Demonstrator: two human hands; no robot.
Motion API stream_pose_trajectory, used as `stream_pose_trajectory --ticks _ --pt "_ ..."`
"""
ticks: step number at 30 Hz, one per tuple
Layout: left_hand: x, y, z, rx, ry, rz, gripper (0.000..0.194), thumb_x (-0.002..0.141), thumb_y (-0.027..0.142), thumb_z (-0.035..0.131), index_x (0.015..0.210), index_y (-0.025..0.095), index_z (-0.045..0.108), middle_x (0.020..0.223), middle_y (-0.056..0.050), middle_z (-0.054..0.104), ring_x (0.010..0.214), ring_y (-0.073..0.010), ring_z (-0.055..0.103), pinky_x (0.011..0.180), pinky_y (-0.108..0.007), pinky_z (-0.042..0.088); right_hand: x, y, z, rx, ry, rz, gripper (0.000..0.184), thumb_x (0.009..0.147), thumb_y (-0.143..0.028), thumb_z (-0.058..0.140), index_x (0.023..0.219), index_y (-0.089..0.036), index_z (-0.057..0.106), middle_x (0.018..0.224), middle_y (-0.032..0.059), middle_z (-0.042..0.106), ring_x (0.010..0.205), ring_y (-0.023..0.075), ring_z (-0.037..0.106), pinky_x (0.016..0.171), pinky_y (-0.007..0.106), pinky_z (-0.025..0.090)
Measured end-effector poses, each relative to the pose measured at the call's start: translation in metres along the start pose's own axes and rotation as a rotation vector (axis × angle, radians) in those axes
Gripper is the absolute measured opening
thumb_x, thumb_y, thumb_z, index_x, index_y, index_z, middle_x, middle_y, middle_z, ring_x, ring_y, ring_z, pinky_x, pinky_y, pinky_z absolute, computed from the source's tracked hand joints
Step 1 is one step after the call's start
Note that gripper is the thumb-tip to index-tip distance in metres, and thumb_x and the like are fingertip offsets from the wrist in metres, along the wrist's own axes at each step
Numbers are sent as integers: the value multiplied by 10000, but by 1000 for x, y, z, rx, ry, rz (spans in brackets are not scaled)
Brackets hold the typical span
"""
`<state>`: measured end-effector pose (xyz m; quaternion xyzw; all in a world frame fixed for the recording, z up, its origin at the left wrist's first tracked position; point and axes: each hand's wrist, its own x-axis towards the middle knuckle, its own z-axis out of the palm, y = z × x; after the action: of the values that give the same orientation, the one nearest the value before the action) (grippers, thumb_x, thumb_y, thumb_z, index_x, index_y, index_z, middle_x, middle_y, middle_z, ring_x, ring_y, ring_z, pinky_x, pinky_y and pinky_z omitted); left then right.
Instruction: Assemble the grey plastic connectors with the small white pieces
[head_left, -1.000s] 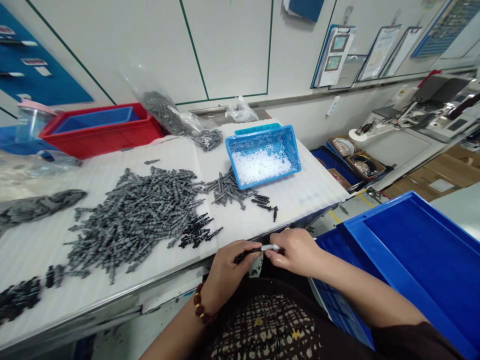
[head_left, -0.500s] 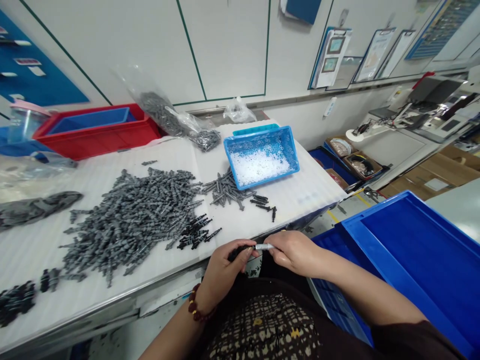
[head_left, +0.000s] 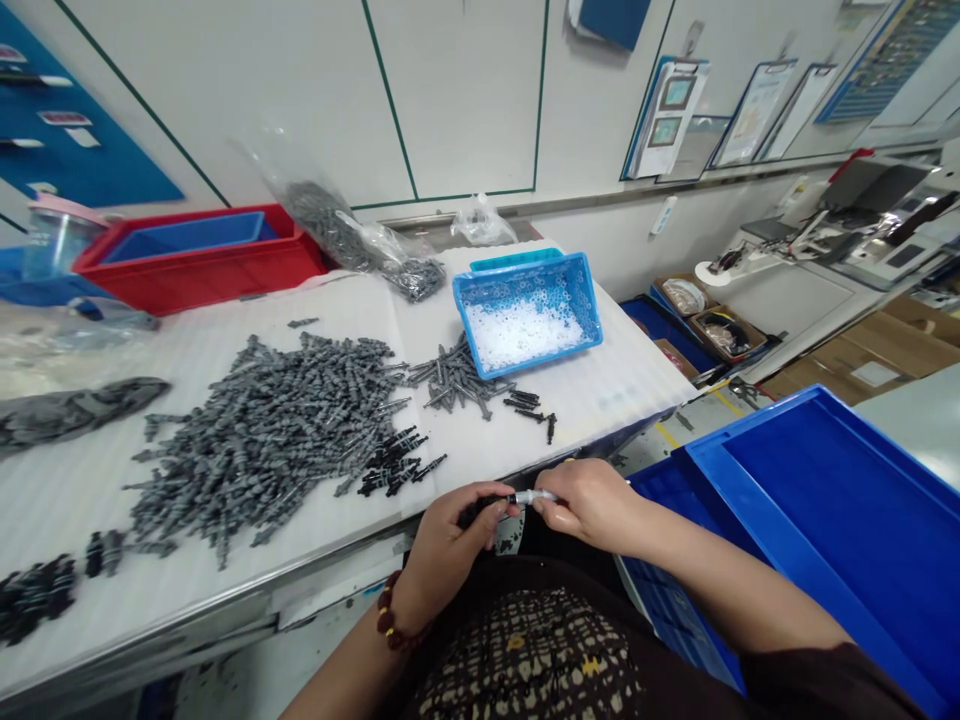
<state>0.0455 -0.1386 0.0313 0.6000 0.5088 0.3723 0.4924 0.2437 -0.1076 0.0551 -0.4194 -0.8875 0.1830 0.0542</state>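
My left hand (head_left: 450,535), a beaded bracelet at its wrist, is closed around a slim black part (head_left: 480,505) held level above my lap. From the right, my right hand (head_left: 589,508) pinches a thin silver-and-white rod (head_left: 534,496). The rod's silver end meets the tip of the black part, in line with it. My fingers hide much of both pieces. On the bench beyond lie a large heap of grey ribbed parts (head_left: 262,430), a few black ones (head_left: 397,462) at its edge, and a blue bin (head_left: 592,310) of small white rings (head_left: 525,332).
A smaller grey pile (head_left: 454,378) and loose black pieces (head_left: 529,405) lie by the bin. A red crate (head_left: 202,272) and a plastic bag of grey parts (head_left: 330,225) stand at the back. Large blue trays (head_left: 832,500) are at my right, beside the bench edge.
My right hand has shifted slightly right, and more of the rod's narrow white part shows between my hands. My left hand keeps its hold on the black part.
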Motion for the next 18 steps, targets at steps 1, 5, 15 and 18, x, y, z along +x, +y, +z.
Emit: stream_pose_trajectory --ticks 1,5,15,18 --pt "0 0 0 4 -2 3 234 809 330 538 920 155 646 623 3 662 445 -86 504 467 -184 420 0 0 1 -16 11 4 219 852 -297 483 701 -167 575 635 16 598 562 123 472 525 256 189" --pt "-2 2 1 26 -11 18 238 806 325 528 913 152 651 612 4 654 438 -87 506 462 -185 420 1 -3 4 -74 51 36 298 842 -373 483 650 -166 578 594 21 594 555 128 491 519 266 176" --pt "-2 5 4 62 22 32 215 781 309 556 893 176 684 594 4 647 428 -102 512 466 -204 430 2 -4 8 -126 83 136 418 808 -516 480 609 -167 595 569 44 606 549 147 515 510 271 153" --pt "-2 4 3 54 32 22 215 771 312 574 893 179 691 629 -5 662 431 -97 508 474 -206 430 2 -4 9 -116 89 175 410 794 -523 492 609 -169 590 570 42 599 547 144 506 509 267 158"
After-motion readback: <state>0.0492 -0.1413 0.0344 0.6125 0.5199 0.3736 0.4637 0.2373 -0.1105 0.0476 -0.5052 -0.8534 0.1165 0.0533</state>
